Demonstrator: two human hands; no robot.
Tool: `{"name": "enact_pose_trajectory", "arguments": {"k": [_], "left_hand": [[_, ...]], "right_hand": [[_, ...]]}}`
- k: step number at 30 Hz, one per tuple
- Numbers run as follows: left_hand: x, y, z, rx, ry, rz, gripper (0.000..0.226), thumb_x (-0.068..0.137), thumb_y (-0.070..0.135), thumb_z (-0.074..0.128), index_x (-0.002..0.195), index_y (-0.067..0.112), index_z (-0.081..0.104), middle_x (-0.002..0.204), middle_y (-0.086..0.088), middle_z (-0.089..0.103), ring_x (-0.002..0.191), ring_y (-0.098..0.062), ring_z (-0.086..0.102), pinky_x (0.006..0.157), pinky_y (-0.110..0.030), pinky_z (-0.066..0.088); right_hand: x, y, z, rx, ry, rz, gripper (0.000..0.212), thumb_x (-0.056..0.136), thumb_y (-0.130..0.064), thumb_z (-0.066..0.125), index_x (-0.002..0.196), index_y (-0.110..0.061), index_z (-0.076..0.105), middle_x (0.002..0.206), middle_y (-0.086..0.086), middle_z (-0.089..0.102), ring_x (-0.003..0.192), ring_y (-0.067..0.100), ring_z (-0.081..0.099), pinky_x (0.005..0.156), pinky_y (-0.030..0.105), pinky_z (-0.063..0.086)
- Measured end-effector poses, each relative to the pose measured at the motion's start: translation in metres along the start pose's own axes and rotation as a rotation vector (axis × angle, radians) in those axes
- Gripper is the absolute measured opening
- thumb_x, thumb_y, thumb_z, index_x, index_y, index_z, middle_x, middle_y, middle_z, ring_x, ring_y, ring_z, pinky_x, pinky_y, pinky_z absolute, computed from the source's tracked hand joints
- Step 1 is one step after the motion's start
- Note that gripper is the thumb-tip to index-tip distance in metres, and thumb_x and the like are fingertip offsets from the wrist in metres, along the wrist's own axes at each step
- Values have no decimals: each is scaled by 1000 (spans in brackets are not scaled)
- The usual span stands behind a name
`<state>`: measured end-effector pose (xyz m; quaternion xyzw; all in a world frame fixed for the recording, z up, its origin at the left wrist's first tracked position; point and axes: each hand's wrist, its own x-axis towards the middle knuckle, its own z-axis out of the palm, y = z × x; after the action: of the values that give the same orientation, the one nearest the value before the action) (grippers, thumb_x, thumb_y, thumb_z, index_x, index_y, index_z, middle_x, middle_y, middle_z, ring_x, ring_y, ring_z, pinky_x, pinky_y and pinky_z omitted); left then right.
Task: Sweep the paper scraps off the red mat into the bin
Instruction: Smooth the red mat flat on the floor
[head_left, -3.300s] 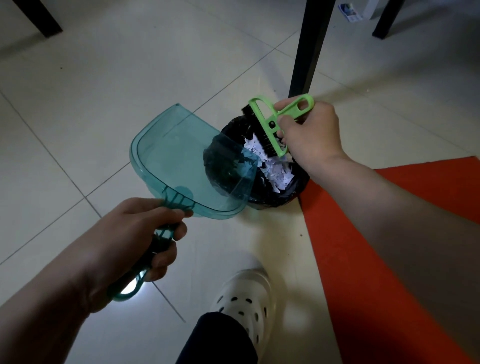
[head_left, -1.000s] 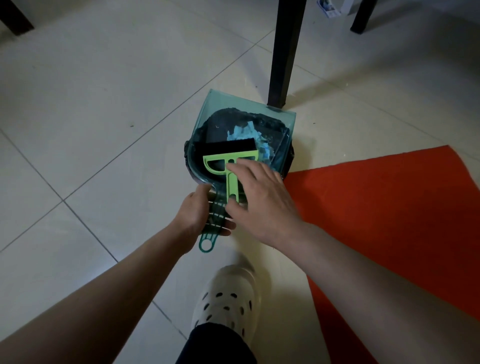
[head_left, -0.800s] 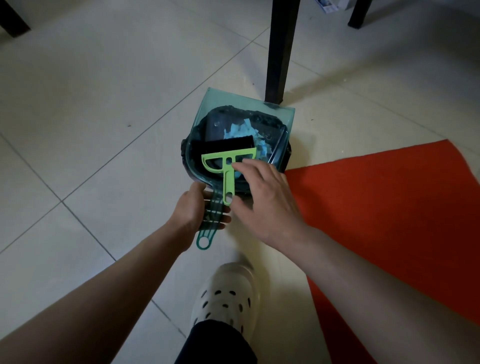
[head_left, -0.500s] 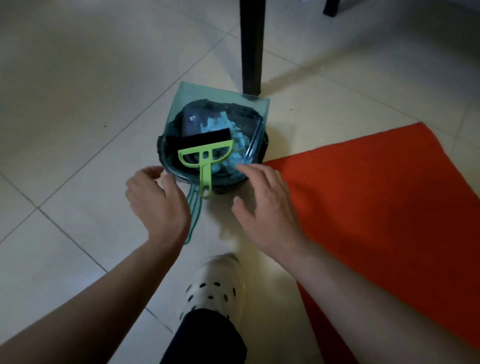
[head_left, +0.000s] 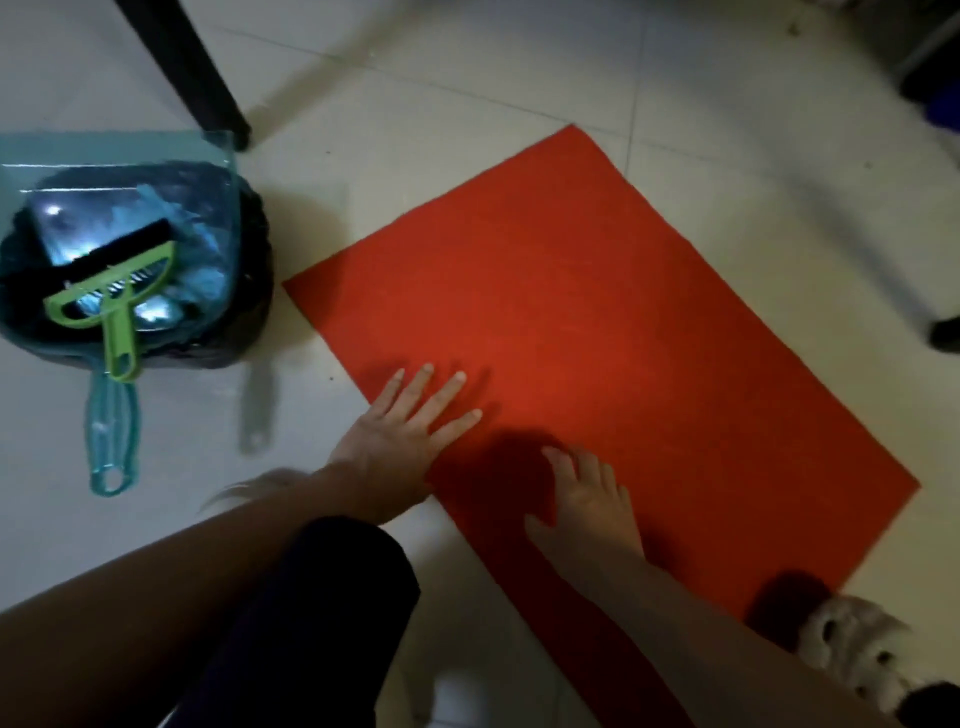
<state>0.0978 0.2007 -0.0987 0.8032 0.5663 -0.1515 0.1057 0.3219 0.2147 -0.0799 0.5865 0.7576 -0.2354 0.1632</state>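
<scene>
Sweeping looks finished: the flat red felt mat (head_left: 597, 332) shows no scraps; left hand (head_left: 400, 431) presses it with straight fingers, right hand (head_left: 592, 499) hovers loosely curled, empty; next, likely lifting it.

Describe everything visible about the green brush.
The green brush looks like light green plastic: a triangular open frame head with a strip of black bristles along its far edge and a short handle ending in a hanging slot. It lies flat inside the teal dustpan, which rests atop the black bin. No hand touches it.
</scene>
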Motion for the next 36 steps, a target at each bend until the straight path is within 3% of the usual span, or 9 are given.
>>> {"name": "enact_pose_trajectory", "arguments": {"k": [4,8,15,23,29,34,36], "left_hand": [[21,18,3,35,-201,63,99,84,59,58,153,36,-10,159,-9,-25,146,-41,-15,117,-59,2],[33,28,9,9,-285,37,98,84,62,57,151,40,-12,160,-11,-23,146,-43,-12,117,-61,8],[37,36,5,63,-336,34,100,85,63,54,151,36,-17,158,-18,-24,145,-48,-10,116,-61,15],[43,58,11,68,-238,-88,104,79,75,48,152,32,-13,160,-23,-11,143,-51,6,112,-63,23],[54,74,5,48,-231,-150,103,79,78,42,153,31,-12,160,-24,-7,142,-52,12,114,-61,20],[66,86,-4,41,-276,-166,100,81,79,36,153,32,-15,159,-22,-6,140,-49,14,111,-54,27],[71,82,-9,29,-278,-136,98,81,76,42,153,34,-10,158,-20,0,138,-45,19,106,-51,35]], "right_hand": [[-3,28,11,-111,-213,92,105,79,-57,64,153,-22,-2,160,13,-2,147,35,6,116,52,19],[-6,33,21,-264,-252,3,114,77,-59,65,152,-13,-7,156,28,-14,145,45,-5,114,62,11],[-1,43,27,-349,-198,-85,115,79,-56,65,151,-7,-10,152,38,-12,141,55,-3,114,64,3],[30,80,1,-498,-207,-208,117,78,-58,65,151,-14,-14,155,30,-18,144,48,-7,115,62,-2],[51,102,-15,-565,-206,-278,116,77,-55,69,153,-17,-11,156,26,-19,145,45,-8,116,59,-1],[71,116,-44,-645,-223,-331,74,97,-34,44,154,-22,-3,160,20,-10,148,38,-2,117,58,0],[75,116,-53,-638,-253,-313,80,94,-36,50,154,-21,1,161,18,-5,148,36,3,117,58,4]]}}
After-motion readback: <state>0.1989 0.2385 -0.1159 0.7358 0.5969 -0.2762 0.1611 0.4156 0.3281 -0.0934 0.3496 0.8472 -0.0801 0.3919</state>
